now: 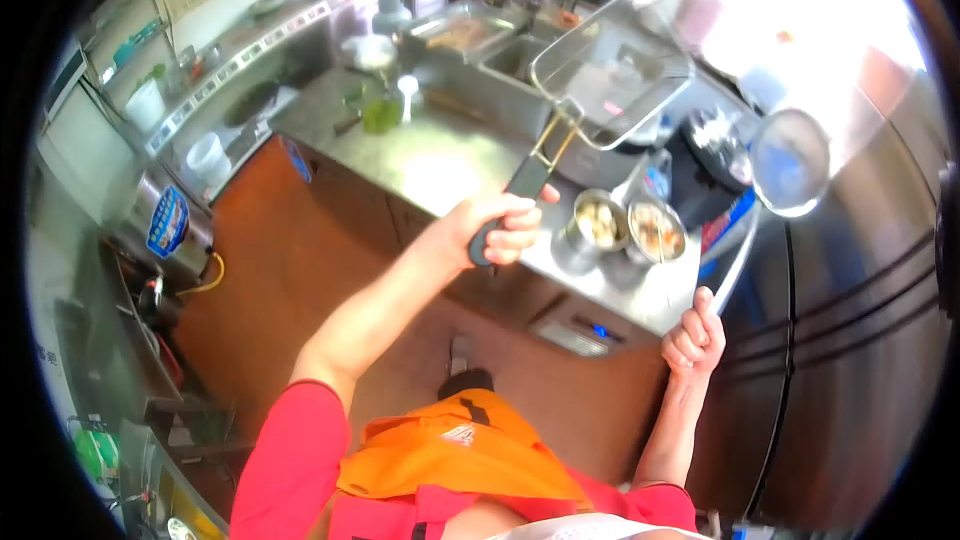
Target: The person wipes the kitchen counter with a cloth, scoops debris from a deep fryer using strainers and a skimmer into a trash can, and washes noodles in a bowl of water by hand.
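My left hand (498,230) is wrapped round the black handle of a rectangular wire fry basket (528,178). The basket's frame extends up and away over the sink side of the counter, and I see no food in it. On the right, my right hand (693,337) grips the long handle of a round mesh skimmer (791,162), raised in front of the dark steel surface. Between the hands, two metal containers stand at the counter's edge: one container (598,224) holds pale chunks, the other container (657,233) holds mixed brownish pieces.
A steel counter (440,155) runs ahead, with a green item (382,117) and a white ladle-like utensil (407,90) on it. Behind are sinks (515,58). A tall steel pot (165,225) stands at left. The curved dark steel surface (850,340) borders the right.
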Action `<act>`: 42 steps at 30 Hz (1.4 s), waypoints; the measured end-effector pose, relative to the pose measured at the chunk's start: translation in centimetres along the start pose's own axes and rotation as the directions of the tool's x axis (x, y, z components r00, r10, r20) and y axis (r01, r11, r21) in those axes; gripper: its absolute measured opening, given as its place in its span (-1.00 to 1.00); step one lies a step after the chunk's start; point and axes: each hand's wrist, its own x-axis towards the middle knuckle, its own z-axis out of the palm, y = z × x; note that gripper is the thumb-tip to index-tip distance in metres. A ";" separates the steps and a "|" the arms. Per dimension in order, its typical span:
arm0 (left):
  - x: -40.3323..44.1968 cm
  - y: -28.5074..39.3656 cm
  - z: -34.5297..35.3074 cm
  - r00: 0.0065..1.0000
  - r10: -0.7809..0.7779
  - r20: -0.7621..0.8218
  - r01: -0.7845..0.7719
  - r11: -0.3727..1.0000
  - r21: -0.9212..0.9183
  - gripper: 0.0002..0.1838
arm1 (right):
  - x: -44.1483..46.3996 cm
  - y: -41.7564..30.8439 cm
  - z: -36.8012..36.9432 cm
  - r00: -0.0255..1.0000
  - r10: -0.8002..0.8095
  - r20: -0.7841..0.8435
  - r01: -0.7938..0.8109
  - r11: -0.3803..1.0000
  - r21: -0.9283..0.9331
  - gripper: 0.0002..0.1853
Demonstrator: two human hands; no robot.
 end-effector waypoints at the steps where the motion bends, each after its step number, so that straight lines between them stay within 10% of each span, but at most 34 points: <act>1: 1.9 2.1 -1.6 0.999 0.002 0.045 -0.001 1.000 -0.023 -0.65 | 3.9 -0.5 -0.9 0.998 0.063 0.009 -0.064 0.997 0.031 -0.86; 13: 21.1 19.0 -19.8 0.996 -0.059 -0.068 0.020 0.883 -0.468 -0.72 | 41.3 0.5 -6.5 0.928 0.306 0.210 -0.352 0.906 0.235 -0.76; 26: 33.7 28.8 -28.4 0.979 -0.182 0.095 0.184 0.580 -0.794 -0.74 | 57.4 4.7 -9.3 0.984 0.174 0.025 -0.173 0.933 0.314 -0.71; 38: 29.7 27.5 -33.8 0.953 -0.276 0.121 0.293 0.752 -0.591 -0.58 | 63.9 8.4 -8.4 0.988 0.150 -0.029 -0.133 0.935 0.328 -0.70; 42: 27.0 27.2 -35.6 0.942 -0.133 0.308 0.268 0.850 -0.453 -0.25 | 65.8 13.3 -6.2 0.976 0.216 0.007 -0.202 0.900 0.387 -0.74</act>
